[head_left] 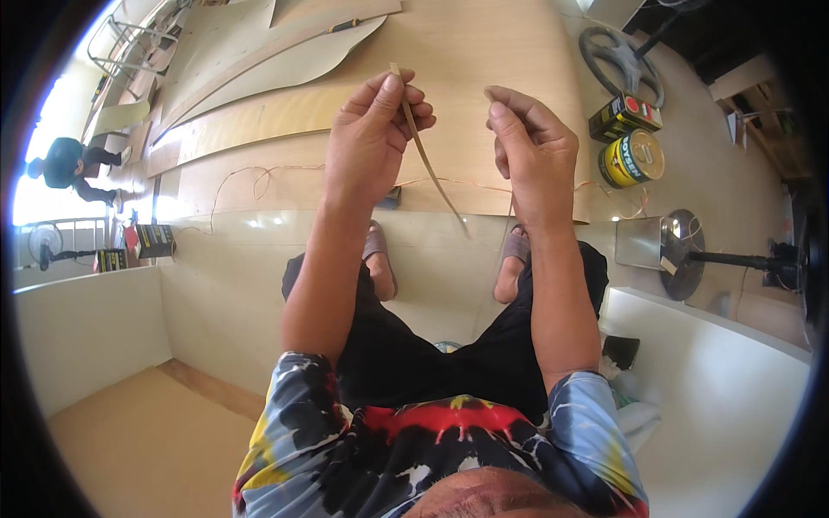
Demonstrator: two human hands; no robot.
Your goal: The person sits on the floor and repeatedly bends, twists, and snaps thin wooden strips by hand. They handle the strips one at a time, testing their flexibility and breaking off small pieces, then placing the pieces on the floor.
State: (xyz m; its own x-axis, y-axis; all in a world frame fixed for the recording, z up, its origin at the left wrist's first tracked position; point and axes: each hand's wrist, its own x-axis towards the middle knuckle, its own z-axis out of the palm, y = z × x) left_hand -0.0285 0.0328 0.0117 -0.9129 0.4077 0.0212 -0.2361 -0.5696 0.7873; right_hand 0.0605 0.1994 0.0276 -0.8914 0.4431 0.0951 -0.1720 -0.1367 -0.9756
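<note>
A thin, narrow tan strip hangs in a slight curve over the wood-coloured sheet. My left hand pinches its upper end between thumb and fingers, and its lower tip dangles free near the sheet's front edge. To the right, level with it, my right hand is raised with thumb and forefinger closed together. Whatever that pinch may hold is too small to make out. The two hands are apart. Below them lies the large wood-coloured sheet, on the floor in front of my sandalled feet.
Long strips and sheets lie at the far left, with a yellow-and-black handled tool. A thin cable crosses the sheet. Right stand a round yellow can, a square tin and a fan. Another person is at left.
</note>
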